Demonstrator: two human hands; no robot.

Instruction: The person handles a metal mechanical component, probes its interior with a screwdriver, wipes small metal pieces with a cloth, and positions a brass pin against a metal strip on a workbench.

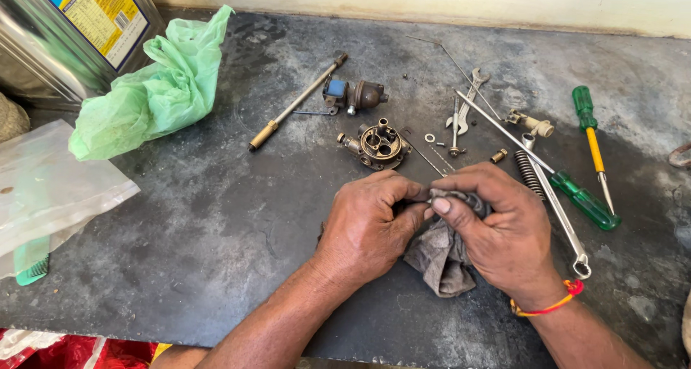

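Note:
My left hand and my right hand meet over the dark worktop, both pinching a grey rag that hangs below them. Something small is wrapped in the rag between the fingertips; I cannot tell what it is. Just beyond my hands lies a round brass carburettor body with several bores. Behind it rests a long rod with a blue-and-brown fitting.
Right of my hands lie a ring spanner, a coil spring, two green-handled screwdrivers, a small open spanner and loose small parts. A green plastic bag, a metal tin, clear bags and a green comb sit left.

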